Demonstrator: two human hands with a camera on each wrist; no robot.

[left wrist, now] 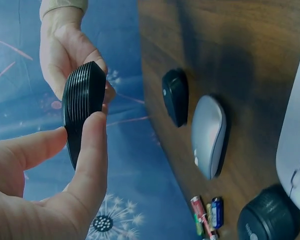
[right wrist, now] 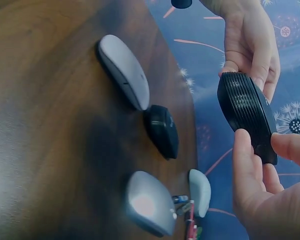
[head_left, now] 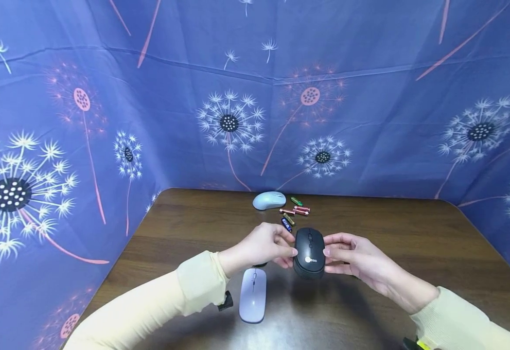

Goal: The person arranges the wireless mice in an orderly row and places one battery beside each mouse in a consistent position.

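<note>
White mouse (head_left: 253, 296): lies on the desk (head_left: 395, 223), left of and nearer the person than the black mouse (head_left: 310, 248), apparently set aside.
Dark mouse (left wrist: 270, 220): sits left of the black mouse, mostly hidden in the head view by the left hand.
Left hand (head_left: 267, 245): pinches the black mouse's left edge between thumb and fingers, likely to steady that side.
Pale blue mouse (head_left: 269, 200): rests beyond the black mouse and to its left, seemingly parked out of the hands' way.
Batteries (head_left: 301, 212): lie loose beyond the black mouse, perhaps grouped to keep small pieces together.
Black mouse: hangs above the desk between both hands, wheel away from the person; the edge hold probably leaves its top and underside free.
Right hand (head_left: 357, 255): grips the opposite edge with thumb and fingers, a matching hold that likely keeps the black mouse from twisting.
Silver mouse (left wrist: 208, 137): stands on the desk lower than the black mouse; its reason for lying there is unclear.
</note>
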